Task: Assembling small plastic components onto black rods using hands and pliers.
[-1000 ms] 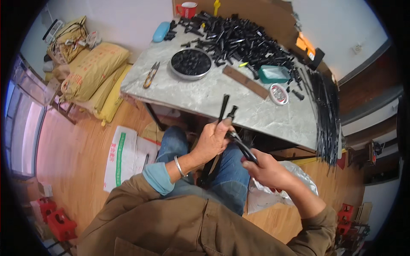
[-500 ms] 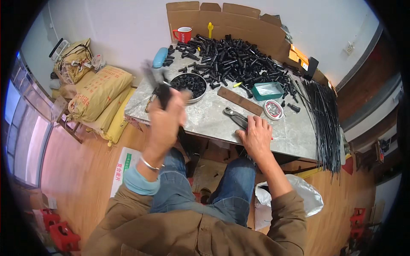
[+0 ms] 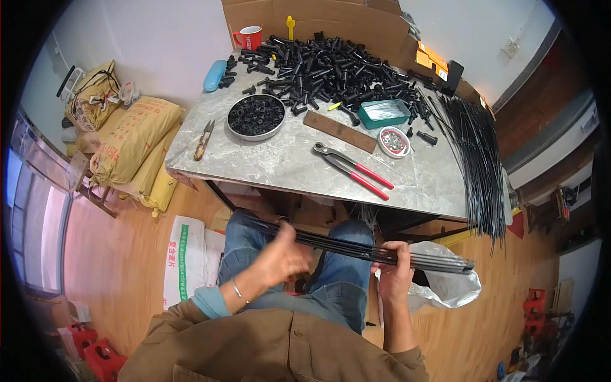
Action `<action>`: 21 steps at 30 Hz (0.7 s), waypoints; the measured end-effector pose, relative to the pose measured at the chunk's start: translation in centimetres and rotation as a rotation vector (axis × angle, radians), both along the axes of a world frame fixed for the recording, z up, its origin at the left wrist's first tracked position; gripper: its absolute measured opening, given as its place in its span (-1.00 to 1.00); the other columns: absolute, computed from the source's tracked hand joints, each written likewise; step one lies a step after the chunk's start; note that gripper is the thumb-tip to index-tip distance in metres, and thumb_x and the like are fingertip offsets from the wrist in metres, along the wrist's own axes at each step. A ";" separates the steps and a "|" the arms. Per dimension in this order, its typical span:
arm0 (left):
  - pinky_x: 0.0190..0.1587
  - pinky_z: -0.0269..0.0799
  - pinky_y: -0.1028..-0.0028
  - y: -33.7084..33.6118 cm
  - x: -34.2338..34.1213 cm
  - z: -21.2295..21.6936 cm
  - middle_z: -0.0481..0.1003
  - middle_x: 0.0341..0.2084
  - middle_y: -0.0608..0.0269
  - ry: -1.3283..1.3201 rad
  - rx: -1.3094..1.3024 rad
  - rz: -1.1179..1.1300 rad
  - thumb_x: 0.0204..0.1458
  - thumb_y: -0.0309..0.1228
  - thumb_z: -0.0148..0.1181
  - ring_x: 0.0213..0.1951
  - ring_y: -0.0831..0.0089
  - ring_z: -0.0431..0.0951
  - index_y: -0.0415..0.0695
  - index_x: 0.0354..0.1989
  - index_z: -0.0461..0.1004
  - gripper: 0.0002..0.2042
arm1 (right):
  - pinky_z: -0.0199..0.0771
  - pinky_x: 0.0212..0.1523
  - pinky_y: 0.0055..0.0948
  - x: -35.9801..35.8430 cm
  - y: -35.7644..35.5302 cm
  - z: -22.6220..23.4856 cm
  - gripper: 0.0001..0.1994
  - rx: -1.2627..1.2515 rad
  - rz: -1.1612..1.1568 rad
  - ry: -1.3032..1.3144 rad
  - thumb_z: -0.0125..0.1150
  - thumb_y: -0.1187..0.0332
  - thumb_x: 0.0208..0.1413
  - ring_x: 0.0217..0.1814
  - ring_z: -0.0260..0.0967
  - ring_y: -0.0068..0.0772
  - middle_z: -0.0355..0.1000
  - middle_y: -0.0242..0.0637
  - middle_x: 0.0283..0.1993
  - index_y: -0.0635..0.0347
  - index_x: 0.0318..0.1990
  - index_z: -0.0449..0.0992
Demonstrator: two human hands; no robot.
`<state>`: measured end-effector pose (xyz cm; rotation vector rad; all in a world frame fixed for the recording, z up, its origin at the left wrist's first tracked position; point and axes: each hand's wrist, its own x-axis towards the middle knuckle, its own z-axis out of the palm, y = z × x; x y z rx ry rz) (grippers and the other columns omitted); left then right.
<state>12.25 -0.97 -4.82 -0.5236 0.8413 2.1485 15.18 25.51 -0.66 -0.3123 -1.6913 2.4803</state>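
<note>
Over my lap lies a bundle of thin black rods [image 3: 337, 245], slanting slightly down to the right, with greyish ends. My right hand [image 3: 394, 272] is closed around it near those ends. My left hand [image 3: 283, 258] is beside the bundle's left part, thumb raised and fingers apart, slightly blurred; whether it touches the rods I cannot tell. On the table in front lie pincers [image 3: 353, 170] with red handles, held by neither hand. A round metal pan [image 3: 256, 136] full of small black parts stands to their left, and thread snips [image 3: 203, 140] lie farther left.
A heap of black bolt-like parts [image 3: 337, 70] covers the table's back. A rusty flat bar [image 3: 340, 132], a green tray [image 3: 385, 122] and a small white bowl [image 3: 394, 153] sit before it. Long black strips [image 3: 474, 165] overhang the right edge. Sacks [image 3: 137, 130] are stacked left.
The right hand has left the pincers and now holds the rod bundle over my lap. The left hand has come down from above the table; the blurred dark thing it held is gone from it.
</note>
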 end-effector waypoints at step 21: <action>-0.23 0.43 0.38 1.5 -2.4 5.7 0.49 -0.37 0.07 1.325 -1.009 0.375 0.14 -0.42 0.09 -0.31 0.23 0.51 -0.30 -0.28 0.50 -0.83 | 0.37 -0.42 -0.41 -4.0 -12.7 -3.8 -0.71 0.757 0.211 0.149 0.28 0.27 0.04 -0.50 0.36 -0.40 0.39 -0.25 -0.50 0.25 -0.17 0.42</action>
